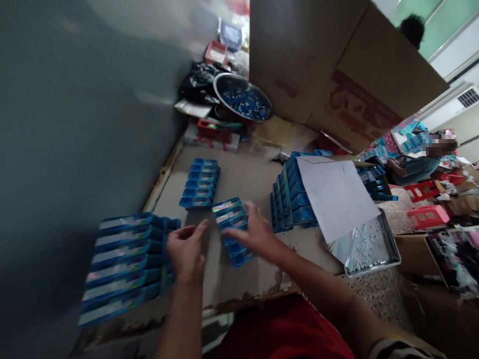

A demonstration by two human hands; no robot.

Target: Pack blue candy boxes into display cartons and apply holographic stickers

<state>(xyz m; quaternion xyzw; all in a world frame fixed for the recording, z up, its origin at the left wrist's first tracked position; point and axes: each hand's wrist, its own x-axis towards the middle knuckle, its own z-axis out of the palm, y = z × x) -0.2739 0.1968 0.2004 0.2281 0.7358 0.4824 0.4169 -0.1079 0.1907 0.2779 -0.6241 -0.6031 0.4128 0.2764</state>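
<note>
"Blue plastic everywhere. What's that row of labelled cases (227,214) between the two hands?"

"It lies aslant on the worktop (245,172). The right hand (258,232) has its thumb across it and the other fingers spread by its right edge; they're blurred, so I can't tell whether they grip."

"And the left hand (187,254)?"

"Fingers half bent, just beside the wide stack (119,264). Whether they touch it or pinch anything, I can't tell from here."

"What would worry you?"

"That row coming apart. If the thumb presses on one case alone, its neighbours could slip sideways. The short stack (200,183) sits just beyond, so a careless twist might knock it askew."

"And over on the right?"

"The tall stack (295,199) has a white sheet (337,194) sloping off it, partly hiding a clear tray (370,249) of small pale bits. A stray swing of the right forearm (337,294) could tip that tray and scatter the bits over the speckled floor (385,294)."
</note>
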